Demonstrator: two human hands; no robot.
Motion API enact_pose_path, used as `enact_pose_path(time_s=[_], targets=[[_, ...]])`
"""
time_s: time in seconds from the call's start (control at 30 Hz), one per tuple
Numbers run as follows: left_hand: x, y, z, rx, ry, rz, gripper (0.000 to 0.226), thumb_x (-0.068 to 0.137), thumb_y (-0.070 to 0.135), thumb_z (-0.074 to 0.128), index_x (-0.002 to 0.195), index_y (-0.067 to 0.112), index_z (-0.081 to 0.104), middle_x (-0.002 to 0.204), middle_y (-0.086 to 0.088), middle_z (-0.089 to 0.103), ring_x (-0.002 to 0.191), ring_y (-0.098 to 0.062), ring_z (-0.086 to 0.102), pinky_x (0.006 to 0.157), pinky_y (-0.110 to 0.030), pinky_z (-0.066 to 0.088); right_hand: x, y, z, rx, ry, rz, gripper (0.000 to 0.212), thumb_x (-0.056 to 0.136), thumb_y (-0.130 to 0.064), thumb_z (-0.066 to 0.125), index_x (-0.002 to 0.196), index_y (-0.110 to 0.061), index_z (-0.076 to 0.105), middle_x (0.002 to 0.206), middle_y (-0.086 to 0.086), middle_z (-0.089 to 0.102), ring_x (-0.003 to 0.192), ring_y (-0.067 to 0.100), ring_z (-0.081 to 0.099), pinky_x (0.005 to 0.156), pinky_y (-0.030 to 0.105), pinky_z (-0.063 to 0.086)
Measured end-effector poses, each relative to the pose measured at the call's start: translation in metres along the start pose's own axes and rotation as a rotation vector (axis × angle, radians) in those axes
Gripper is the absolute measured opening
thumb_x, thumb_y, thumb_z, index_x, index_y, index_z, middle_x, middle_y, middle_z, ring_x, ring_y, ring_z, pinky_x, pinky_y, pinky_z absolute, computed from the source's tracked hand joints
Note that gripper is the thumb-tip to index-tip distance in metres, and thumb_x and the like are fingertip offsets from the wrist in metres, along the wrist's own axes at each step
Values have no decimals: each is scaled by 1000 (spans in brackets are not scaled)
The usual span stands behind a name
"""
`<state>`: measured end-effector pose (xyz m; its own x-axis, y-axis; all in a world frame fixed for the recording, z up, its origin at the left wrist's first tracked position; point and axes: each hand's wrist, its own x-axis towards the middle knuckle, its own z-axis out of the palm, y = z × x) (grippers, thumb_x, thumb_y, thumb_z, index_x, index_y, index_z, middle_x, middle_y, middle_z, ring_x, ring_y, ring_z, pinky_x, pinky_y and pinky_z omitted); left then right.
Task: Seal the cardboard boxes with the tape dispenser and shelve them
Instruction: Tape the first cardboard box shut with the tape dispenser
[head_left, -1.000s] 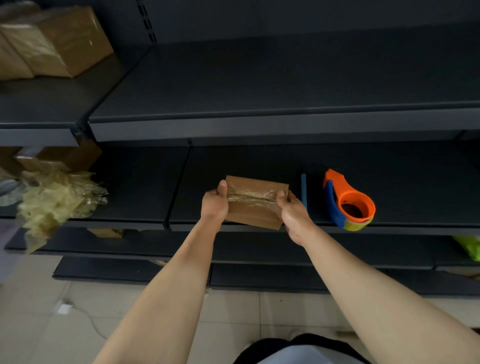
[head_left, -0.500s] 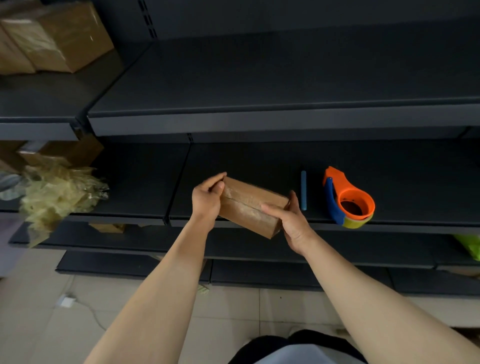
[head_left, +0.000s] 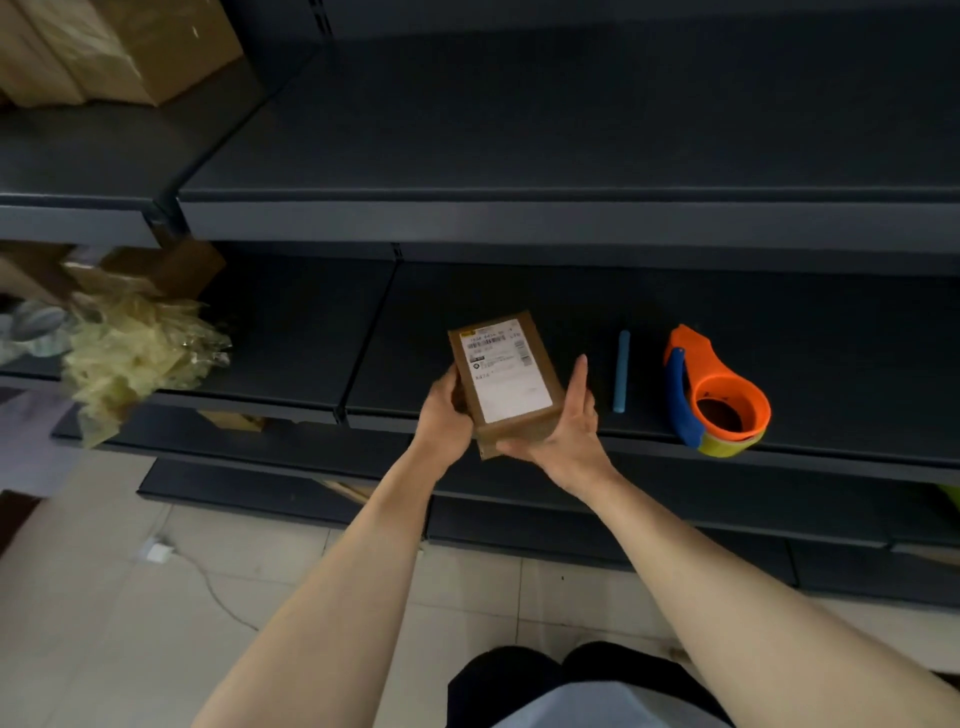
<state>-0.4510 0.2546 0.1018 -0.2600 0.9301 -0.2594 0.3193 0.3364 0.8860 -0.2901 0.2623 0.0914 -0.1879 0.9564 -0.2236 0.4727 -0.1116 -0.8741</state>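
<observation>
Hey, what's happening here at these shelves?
A person holds a small brown cardboard box, white label up, between the left hand and right hand, in front of a dark metal shelf. The orange and blue tape dispenser sits untouched on that shelf, beside a thin blue stick. The box isn't shelved yet.
</observation>
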Motion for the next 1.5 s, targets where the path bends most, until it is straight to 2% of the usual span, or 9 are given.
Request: enact_pose_path(time_s=[0.13, 0.3, 0.43, 0.5, 0.63, 0.7, 1.07, 1.2, 1.5], targets=[[-9, -6, -4, 12, -104, -23, 82, 81, 3, 65, 147, 29, 24, 128, 8, 52, 119, -9, 46, 97, -27, 40, 6, 4, -6, 6, 34, 46, 135, 66, -26, 86, 145, -43, -22, 151, 11, 31, 138, 31, 33, 109, 54, 29], [-21, -10, -4, -47, -243, -117, 99, 69, 6, 75, 147, 26, 17, 134, 4, 48, 124, -16, 46, 99, -35, 45, 12, 9, -10, 2, -146, 20, 104, 75, -23, 80, 153, -28, 12, 145, 7, 43, 135, 25, 39, 110, 51, 34], [-19, -2, -1, -20, -126, -84, 92, 69, 15, 80, 145, 19, 29, 136, -1, 48, 126, -19, 45, 106, -40, 40, 11, 5, -13, 80, -151, -9, 83, 81, -16, 74, 149, -22, 28, 136, 1, 53, 130, 20, 45, 108, 39, 39], [-19, 4, 1, -10, -58, -46, 90, 70, 15, 80, 144, 19, 31, 135, -2, 49, 125, -18, 46, 104, -38, 42, 12, -2, -17, 89, -136, -26, 81, 82, -16, 74, 149, -22, 28, 134, 0, 54, 128, 19, 47, 104, 33, 40], [-29, 14, 2, -131, 50, 20, 75, 70, 13, 81, 133, 19, 41, 117, 7, 58, 104, -7, 57, 67, -11, 50, 10, -15, -25, 82, -85, -77, 77, 82, -21, 74, 147, -19, 33, 132, 2, 55, 123, 20, 50, 94, 26, 43], [-36, 17, 1, -153, 84, 59, 65, 71, 15, 81, 124, 23, 43, 113, 10, 59, 98, -4, 58, 62, -8, 49, 3, -19, -27, 79, -39, -91, 73, 81, -23, 75, 144, -18, 37, 131, 2, 56, 122, 20, 52, 90, 23, 43], [-101, 24, -46, -115, 71, 238, 56, 79, 18, 74, 130, 15, 51, 115, 5, 64, 105, -8, 60, 82, -20, 51, -81, -58, 2, 112, 163, -169, 74, 84, -29, 71, 146, -14, 34, 134, 5, 53, 123, 22, 49, 97, 28, 43], [-134, 31, -73, -88, 51, 309, 58, 81, 19, 73, 133, 17, 49, 117, 8, 62, 106, -5, 57, 79, -16, 49, -121, -78, 15, 189, 224, -239, 70, 83, -24, 72, 144, -14, 37, 133, 3, 55, 122, 19, 51, 100, 31, 44], [-203, 42, -117, -104, 46, 478, 57, 82, 16, 72, 134, 20, 48, 123, 8, 59, 112, -7, 54, 85, -21, 49, -197, -117, 30, 198, 328, -381, 70, 84, -19, 71, 145, -21, 36, 134, -3, 53, 116, 6, 46, 90, 16, 40]])
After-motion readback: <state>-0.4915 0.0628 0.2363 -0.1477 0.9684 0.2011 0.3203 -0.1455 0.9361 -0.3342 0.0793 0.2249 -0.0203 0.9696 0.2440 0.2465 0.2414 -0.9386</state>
